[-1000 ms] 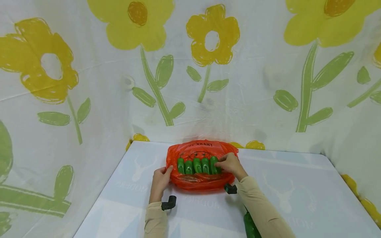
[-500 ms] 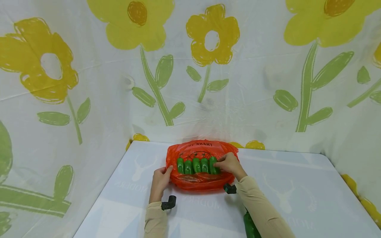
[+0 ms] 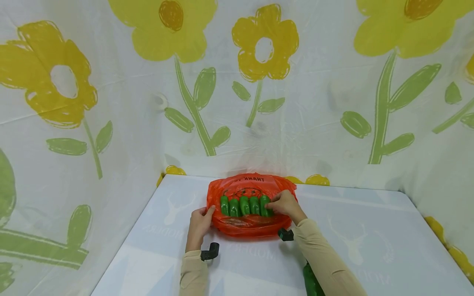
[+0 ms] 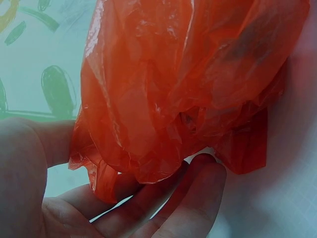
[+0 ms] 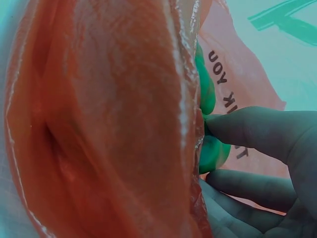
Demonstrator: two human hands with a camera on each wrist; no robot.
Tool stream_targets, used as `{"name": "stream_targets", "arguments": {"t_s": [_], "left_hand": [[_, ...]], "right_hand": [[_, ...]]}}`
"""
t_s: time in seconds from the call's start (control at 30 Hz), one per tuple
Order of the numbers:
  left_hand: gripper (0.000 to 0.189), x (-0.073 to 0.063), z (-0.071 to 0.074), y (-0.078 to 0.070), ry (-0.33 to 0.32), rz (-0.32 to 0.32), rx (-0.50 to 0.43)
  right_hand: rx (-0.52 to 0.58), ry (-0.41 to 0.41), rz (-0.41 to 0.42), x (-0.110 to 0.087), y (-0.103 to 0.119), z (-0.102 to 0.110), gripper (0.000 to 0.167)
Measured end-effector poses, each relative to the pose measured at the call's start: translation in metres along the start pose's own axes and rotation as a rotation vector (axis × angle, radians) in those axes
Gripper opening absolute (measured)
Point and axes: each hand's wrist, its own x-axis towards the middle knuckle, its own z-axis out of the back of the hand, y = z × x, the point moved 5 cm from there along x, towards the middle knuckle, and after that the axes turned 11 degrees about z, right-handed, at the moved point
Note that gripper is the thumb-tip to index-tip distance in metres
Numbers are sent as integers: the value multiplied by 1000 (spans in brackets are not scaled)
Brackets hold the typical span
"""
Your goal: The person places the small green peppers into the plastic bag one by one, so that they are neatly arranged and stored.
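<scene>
A red plastic bag printed with THANK YOU lies toward the back of the table, its mouth spread wide. Several glossy green peppers stand side by side in a row in its opening. With thumb and fingers, my left hand pinches the bag's left edge; the left wrist view shows the crumpled film between them. At the right end of the row my right hand holds the last pepper between thumb and fingers. In the right wrist view the bag's wall hides most of that pepper.
Another green pepper lies on the table near the front, partly hidden by the right sleeve. Behind the white table hangs a flower-printed sheet. Black camera mounts sit on both wrists.
My right hand has shifted very slightly left with the end pepper, bringing it closer to the row. The left hand and the bag have stayed in place.
</scene>
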Motion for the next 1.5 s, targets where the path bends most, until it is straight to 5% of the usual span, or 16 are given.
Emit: {"name": "stream_targets", "arguments": {"t_s": [0.63, 1.13, 1.5], "left_hand": [[53, 1, -2, -1, 8, -5, 0], [58, 2, 0, 1, 14, 9, -1], [56, 2, 1, 1, 13, 12, -9]], "right_hand": [[-136, -3, 42, -2, 0, 3, 36], [-64, -93, 155, -16, 23, 19, 37], [-40, -140, 265, -46, 37, 40, 34]]}}
